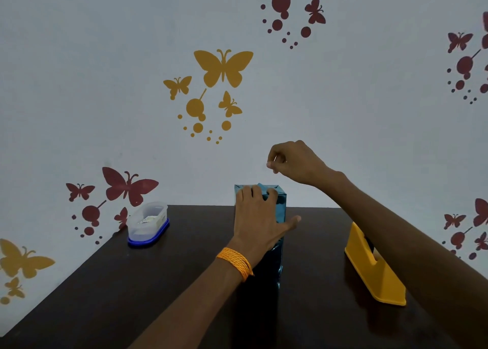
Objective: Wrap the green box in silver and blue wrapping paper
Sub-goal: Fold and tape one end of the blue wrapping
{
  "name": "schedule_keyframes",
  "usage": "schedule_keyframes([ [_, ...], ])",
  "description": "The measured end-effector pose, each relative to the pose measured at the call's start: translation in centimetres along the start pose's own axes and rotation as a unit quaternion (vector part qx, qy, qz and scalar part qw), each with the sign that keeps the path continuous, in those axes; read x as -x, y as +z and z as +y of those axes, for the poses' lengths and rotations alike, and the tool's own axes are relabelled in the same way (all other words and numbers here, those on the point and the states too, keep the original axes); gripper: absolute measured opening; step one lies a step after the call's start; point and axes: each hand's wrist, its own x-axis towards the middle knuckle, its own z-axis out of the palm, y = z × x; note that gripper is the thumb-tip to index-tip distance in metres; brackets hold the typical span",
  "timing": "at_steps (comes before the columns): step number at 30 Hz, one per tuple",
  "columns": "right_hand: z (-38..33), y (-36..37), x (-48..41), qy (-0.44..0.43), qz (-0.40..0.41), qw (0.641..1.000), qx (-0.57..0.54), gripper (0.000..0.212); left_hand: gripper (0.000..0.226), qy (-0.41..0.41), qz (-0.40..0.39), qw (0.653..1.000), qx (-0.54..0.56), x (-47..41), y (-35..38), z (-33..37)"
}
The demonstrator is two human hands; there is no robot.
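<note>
While the left hand [257, 218] lies spread, pressing the wrapped box [280, 211] upright on the worktop [184, 282], the right hand [295, 163] hovers at one o'clock — fingertips pinched, contents unclear.

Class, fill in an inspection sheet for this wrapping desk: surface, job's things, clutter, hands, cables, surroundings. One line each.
Surface: dark table, against the wall.
Job's things: box upright, covered in shiny blue paper, top flaps folded; yellow tape dispenser to its right.
Clutter: clear tub with blue lid, upside down, far left.
Hands: left hand pressing the box's top and side; right hand raised above the box, fingertips pinched, probably on clear tape, hard to tell.
Cables: nothing seen.
Surroundings: pale wall with butterfly decals.
</note>
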Motion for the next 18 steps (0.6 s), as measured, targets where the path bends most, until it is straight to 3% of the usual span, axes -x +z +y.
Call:
schedule_keyframes([
  [5,-0.6,-0.2,-0.2,0.001,-0.007,1.0,0.006,0.01,0.091,-0.001,-0.009,1.0,0.022,-0.1,-0.1,0.1],
  [18,0.8,3.2,-2.8,-0.041,-0.188,0.98,-0.04,0.014,0.094,0.0,0.024,0.999,0.034,0.0,0.3,0.0],
])
